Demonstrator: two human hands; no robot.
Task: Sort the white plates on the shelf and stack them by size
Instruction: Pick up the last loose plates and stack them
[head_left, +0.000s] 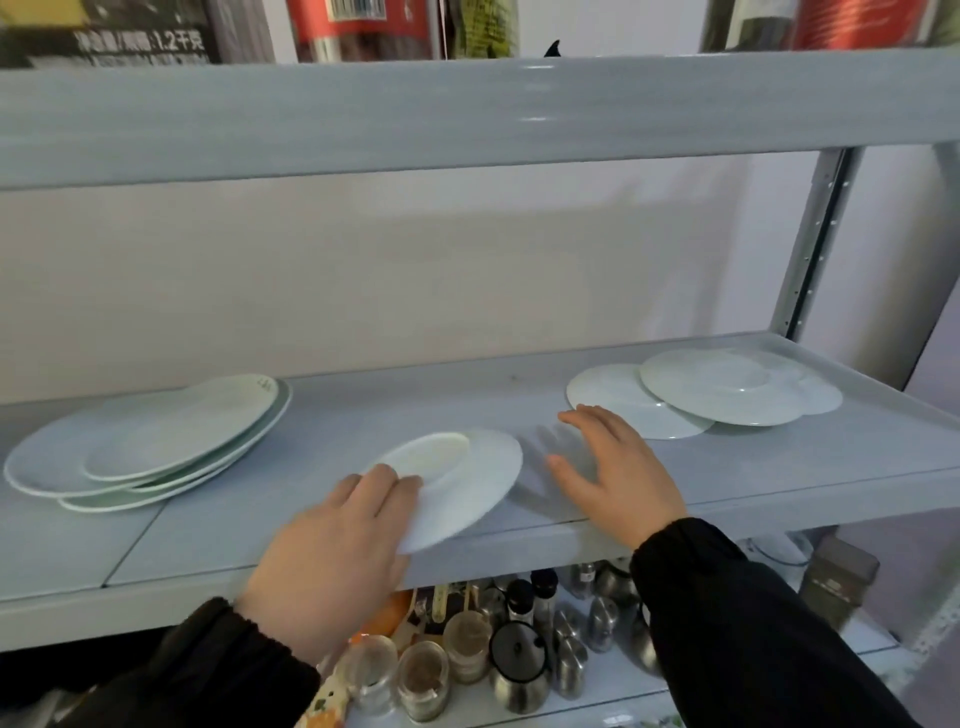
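Left hand (332, 551) grips a plain, round white plate (467, 478).

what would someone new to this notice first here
The left hand grips the near edge of a white plate at the front middle of the shelf, with the right hand spread open just to its right. Untidy overlapping plates sit at either end: the left pile and the right pile.
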